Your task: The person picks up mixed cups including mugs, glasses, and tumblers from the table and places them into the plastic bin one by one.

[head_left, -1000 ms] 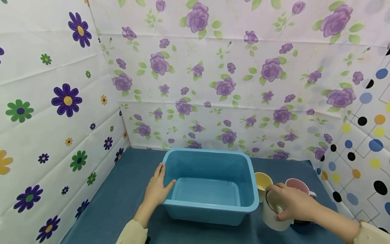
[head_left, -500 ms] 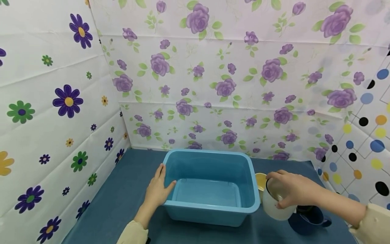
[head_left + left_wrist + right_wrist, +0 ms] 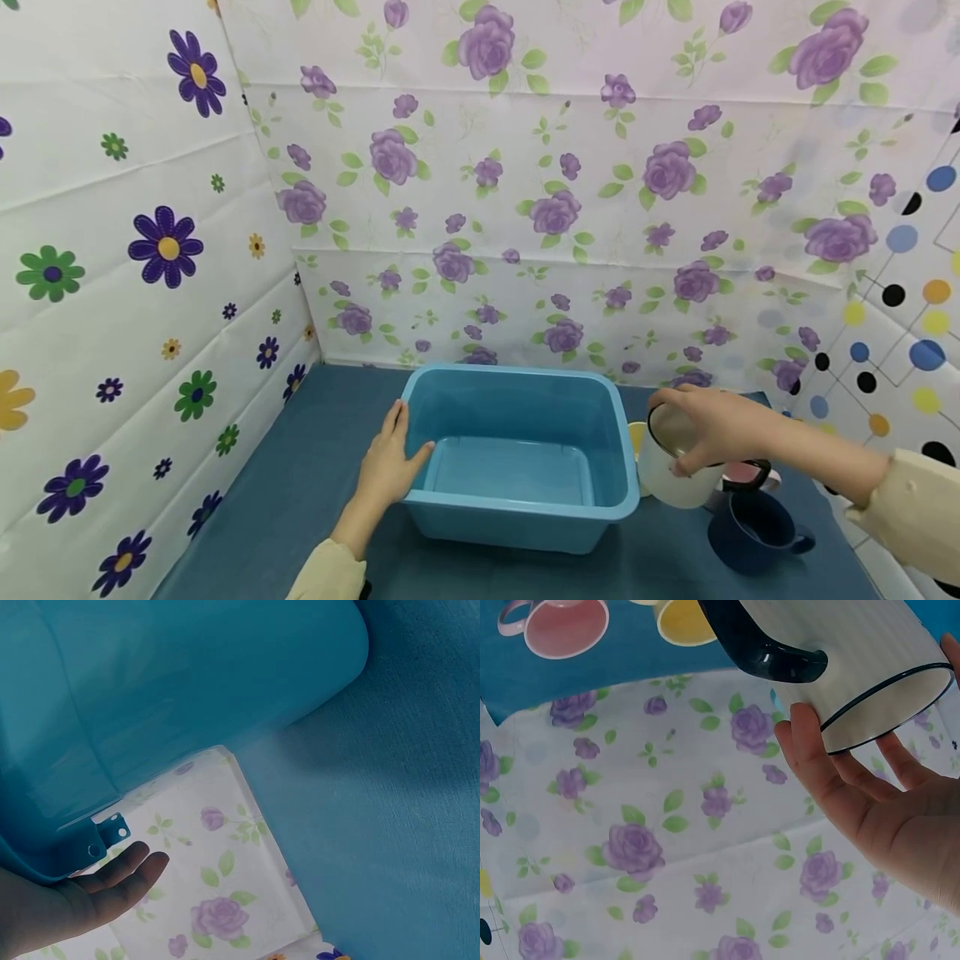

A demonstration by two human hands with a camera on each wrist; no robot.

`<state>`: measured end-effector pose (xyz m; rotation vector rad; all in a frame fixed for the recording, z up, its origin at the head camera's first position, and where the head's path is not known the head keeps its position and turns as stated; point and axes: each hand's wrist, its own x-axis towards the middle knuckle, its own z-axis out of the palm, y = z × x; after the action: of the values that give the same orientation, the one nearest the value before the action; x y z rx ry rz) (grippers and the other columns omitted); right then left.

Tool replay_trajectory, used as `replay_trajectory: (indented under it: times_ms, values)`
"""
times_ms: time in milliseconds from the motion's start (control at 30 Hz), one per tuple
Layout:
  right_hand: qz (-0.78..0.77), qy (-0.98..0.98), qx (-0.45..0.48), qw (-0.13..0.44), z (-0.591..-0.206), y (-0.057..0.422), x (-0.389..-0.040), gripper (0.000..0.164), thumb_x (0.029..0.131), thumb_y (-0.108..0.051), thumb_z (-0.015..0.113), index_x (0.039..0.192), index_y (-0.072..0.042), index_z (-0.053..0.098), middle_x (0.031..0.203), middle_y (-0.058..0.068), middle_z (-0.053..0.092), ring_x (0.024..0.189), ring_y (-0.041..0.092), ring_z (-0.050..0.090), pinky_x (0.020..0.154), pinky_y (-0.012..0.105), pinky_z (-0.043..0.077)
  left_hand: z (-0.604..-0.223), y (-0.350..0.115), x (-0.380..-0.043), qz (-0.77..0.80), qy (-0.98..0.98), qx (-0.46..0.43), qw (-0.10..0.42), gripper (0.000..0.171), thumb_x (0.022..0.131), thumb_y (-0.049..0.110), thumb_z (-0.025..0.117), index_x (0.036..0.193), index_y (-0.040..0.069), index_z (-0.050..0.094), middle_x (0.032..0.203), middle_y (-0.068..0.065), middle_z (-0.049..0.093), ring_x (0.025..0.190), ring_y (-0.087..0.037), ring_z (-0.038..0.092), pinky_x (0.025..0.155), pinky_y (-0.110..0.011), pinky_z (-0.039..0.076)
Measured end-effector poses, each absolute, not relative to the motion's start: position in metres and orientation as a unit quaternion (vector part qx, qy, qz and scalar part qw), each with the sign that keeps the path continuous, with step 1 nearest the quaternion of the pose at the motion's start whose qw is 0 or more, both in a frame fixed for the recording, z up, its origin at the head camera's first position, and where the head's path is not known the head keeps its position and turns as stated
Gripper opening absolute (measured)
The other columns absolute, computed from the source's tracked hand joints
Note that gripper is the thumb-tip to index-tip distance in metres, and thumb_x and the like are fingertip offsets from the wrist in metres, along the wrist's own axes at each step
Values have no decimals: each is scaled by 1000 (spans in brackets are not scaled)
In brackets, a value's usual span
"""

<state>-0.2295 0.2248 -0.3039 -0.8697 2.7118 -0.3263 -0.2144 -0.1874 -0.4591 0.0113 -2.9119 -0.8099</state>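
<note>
White mug (image 3: 673,485): held by the right grip (image 3: 708,421), thumb and fingers closed over the rim. Position: just right of the blue basin (image 3: 510,527), partly in front of the yellow cup (image 3: 636,435). Whether its base touches the table (image 3: 315,467) cannot be told.

Construction: cylindrical body with fine lengthwise ribs, glossy surface, thin dark rim line and a thick, shiny black handle (image 3: 769,656). Orientation: mouth up, beneath the palm; long axis close to upright; handle directed to the right.

Left grip (image 3: 386,462): not clenched. It rests on the basin's left rim, fingers extended outside, thumb inside. The basin is smooth, apparently plastic, rectangular with rounded corners, its long axis left to right.

Right of the basin: a dark blue mug (image 3: 738,537), handle to the right, and a partly hidden pink mug (image 3: 741,473). The table covering is blue, woven-looking cloth.
</note>
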Motion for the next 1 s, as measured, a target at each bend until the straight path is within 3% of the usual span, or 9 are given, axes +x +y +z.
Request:
replay_trajectory:
  times_ms: [300,1000]
  values:
    - [-111,932,-326,108,-292,210,-238,72,67,-36,82,127,-7,52,124,23,54,105,39,57,76,49,51,-458,-187,-215,-276,-959,8,63,77,93,36,57,150,1,18,157,-16,15,131,-47,36,97,-63,37]
    - [-93,930,-335,118,-291,154,-263,73,72,-35,79,131,-5,49,129,24,53,114,41,53,85,53,48,-457,-188,-217,-272,-961,12,55,79,93,37,57,151,3,15,158,-16,13,131,-46,36,97,-63,37]
